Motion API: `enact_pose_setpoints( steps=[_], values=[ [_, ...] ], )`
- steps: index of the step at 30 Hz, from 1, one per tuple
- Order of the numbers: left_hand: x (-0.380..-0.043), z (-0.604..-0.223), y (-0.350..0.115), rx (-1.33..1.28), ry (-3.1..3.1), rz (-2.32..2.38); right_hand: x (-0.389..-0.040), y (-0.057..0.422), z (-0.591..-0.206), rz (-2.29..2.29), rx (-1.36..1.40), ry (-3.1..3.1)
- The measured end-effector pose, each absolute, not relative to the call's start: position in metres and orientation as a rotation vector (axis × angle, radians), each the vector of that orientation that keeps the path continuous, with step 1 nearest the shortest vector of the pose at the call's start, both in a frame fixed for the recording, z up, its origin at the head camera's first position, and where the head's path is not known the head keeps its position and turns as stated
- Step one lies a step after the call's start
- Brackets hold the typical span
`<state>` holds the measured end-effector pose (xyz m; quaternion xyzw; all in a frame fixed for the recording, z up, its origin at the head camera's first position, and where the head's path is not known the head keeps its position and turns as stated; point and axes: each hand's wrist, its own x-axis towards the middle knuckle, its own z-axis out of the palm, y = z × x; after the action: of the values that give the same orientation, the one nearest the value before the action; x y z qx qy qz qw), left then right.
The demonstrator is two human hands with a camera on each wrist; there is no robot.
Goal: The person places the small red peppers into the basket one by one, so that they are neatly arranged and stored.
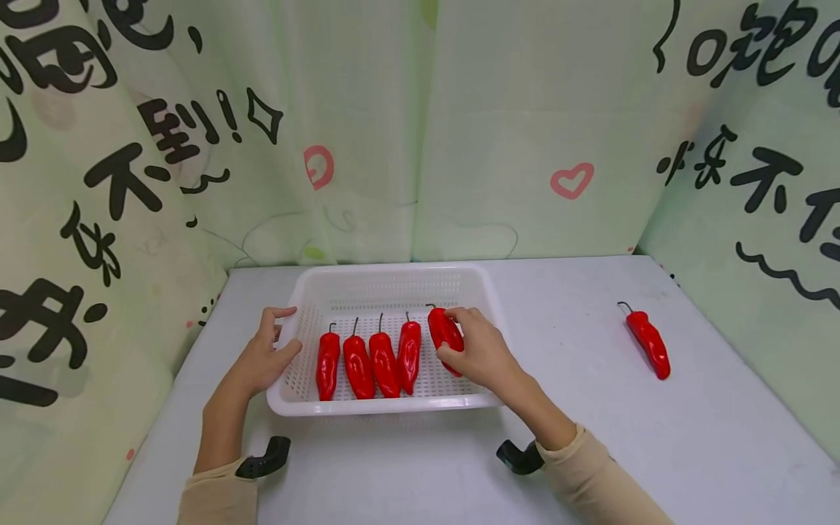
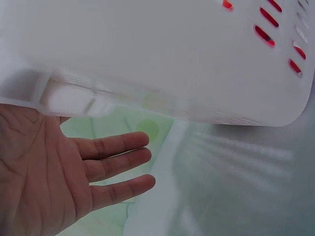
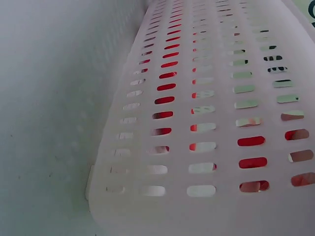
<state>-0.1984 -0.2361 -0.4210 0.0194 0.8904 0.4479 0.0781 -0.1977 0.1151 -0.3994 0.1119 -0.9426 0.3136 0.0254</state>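
A red chili pepper (image 1: 443, 334) is gripped between the thumb and fingers of my right hand (image 1: 482, 351), inside the right part of a white plastic basket (image 1: 387, 405). To its left several more red peppers (image 1: 359, 364) lie side by side in a row, stems pointing away from me. At the basket's left rim is my left hand (image 1: 267, 354), its thumb and forefinger resting over the edge. Three fingers (image 2: 120, 167) of that hand stretch out straight below the rim in the left wrist view. The right wrist view shows the slotted basket wall (image 3: 179, 123), red showing through; it hides most of the right hand.
One separate red pepper (image 1: 648, 344) lies on the white table (image 1: 558, 306) to the right of the basket. A printed pale green curtain (image 1: 485, 131) surrounds the table at the back and sides. Black wrist mounts (image 1: 265, 458) sit on both wrists.
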Motion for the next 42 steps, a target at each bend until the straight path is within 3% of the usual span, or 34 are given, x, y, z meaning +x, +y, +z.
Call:
enact_pose_setpoints(
  steps=[16, 27, 42],
  values=[
    [-0.200, -0.417, -0.238, 0.055, 2.673, 1.329, -0.208, 0.109, -0.405, 0.853, 0.385, -3.053],
    [-0.199, -0.420, -0.239, 0.050, 2.659, 1.348, -0.206, 0.108, -0.410, 0.832, 0.557, -3.093],
    [-0.199, -0.423, -0.236, 0.048, 2.658, 1.357, -0.199, 0.116, -0.402, 0.958, 0.500, -2.873]
  ],
)
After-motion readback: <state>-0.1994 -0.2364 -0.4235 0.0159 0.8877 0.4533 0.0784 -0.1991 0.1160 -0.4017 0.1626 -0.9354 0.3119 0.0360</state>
